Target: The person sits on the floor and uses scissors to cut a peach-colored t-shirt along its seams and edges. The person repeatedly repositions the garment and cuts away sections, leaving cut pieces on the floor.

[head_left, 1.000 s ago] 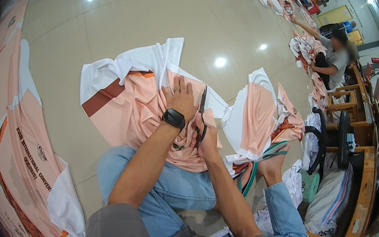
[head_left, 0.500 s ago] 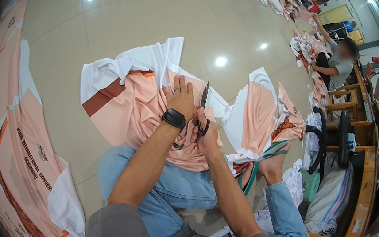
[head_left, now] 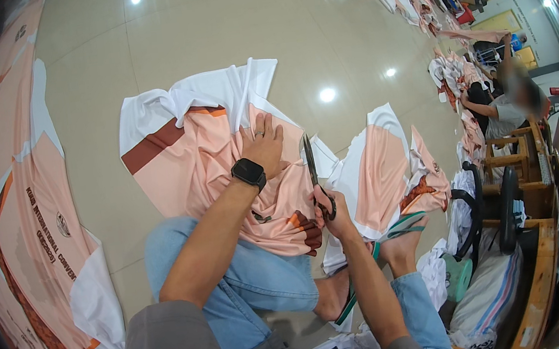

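My left hand [head_left: 260,145], with a ring and a black smartwatch, lies spread on a crumpled peach, white and maroon fabric piece [head_left: 171,170] across the floor and my bent leg. My right hand [head_left: 332,208] grips black-handled scissors [head_left: 310,160], their long blades pointing away from me along the fabric's right edge. Right of them lie white-and-peach pieces [head_left: 380,169], their lower ends by my sandaled foot [head_left: 400,243].
Long printed fabric panels [head_left: 27,219] cover the left side. More cloth heaps [head_left: 405,2] line the right, where a seated co-worker [head_left: 509,108] and others work. Wooden furniture [head_left: 530,283], a black chair part [head_left: 507,209] and a striped sack [head_left: 483,296] stand close at lower right.
My right hand and the scissors have moved right and slightly down, away from my left hand, which has shifted slightly. The co-worker has leaned, with a raised arm now holding up peach cloth.
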Demonstrator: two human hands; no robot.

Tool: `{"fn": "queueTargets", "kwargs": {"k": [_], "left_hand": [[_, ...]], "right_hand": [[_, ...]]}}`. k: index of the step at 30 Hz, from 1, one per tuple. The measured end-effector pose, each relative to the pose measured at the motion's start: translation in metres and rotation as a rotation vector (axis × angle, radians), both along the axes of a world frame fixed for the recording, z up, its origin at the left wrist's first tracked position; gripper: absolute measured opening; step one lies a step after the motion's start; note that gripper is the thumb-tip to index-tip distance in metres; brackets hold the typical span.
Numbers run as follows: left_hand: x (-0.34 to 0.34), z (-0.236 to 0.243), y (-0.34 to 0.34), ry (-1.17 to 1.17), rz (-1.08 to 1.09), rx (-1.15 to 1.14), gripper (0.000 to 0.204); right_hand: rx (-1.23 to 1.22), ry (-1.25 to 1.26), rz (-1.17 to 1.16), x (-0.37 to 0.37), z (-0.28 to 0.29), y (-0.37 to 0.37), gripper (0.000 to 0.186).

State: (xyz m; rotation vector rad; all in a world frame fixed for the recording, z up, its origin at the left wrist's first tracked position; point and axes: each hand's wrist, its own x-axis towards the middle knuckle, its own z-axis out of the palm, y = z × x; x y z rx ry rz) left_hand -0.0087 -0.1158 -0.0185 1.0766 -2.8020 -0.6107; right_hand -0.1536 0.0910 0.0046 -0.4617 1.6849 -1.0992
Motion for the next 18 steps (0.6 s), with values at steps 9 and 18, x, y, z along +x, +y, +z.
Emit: {"fn": "queueTargets", "kwargs": {"k": [9,18], "left_hand": [[0.001,0.006,-0.004,0.008,-0.04,0.021,0.094],[0.001,0.004,-0.001,0.017,-0.053,-0.008,0.093]], "right_hand": [[0.037,0.117,0.158,-0.033,0.006,-0.012,0.059],[0.053,0.128,0.139,-0.031,0.013,-0.018,0.054]]}}
